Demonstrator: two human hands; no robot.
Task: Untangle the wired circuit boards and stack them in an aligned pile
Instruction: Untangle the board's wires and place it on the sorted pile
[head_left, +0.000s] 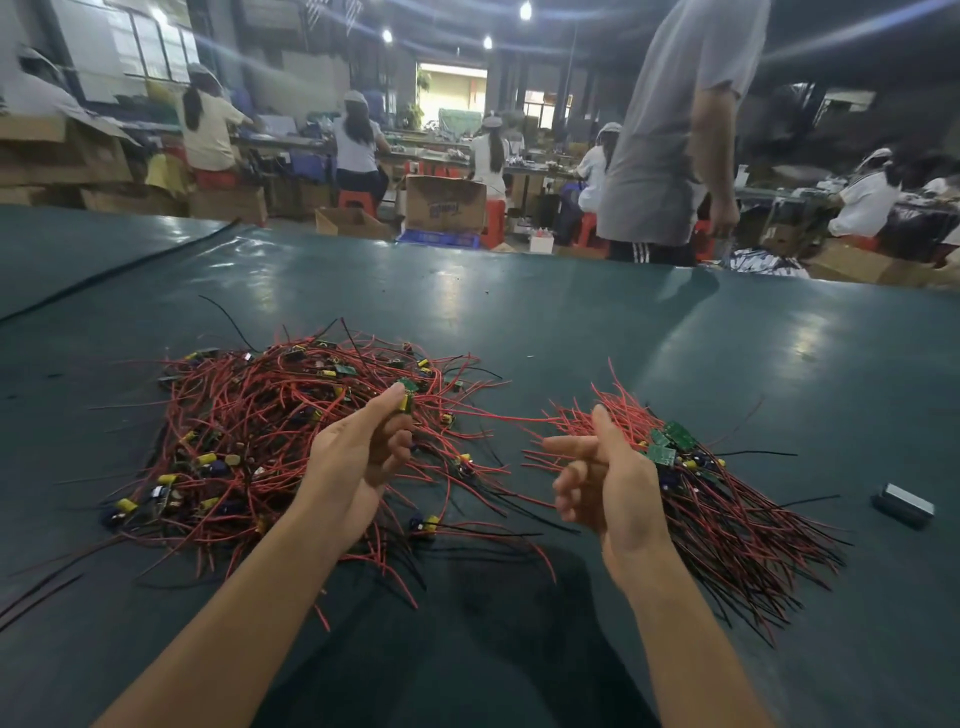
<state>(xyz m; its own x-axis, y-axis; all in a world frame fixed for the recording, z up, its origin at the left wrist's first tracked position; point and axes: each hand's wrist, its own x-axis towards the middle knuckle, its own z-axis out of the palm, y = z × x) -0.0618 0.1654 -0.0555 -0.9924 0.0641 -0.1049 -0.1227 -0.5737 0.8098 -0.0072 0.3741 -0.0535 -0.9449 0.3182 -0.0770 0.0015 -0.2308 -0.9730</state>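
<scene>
Green table (571, 322) under both hands. Big tangled heap (249, 426) of red and black wired boards lies left of and beyond the left hand (358, 452). Smaller sorted pile (727, 499), wires roughly parallel, sits just right of and behind the right hand (608, 478). Hands are apart and raised over the table. Left thumb and fingers pinch one small board (406, 397) above the heap, its red wire trailing toward the right hand. Right fingers are loosely curled, thumb up, with nothing visibly gripped. Small dark box (903, 504) well right of the right hand.
</scene>
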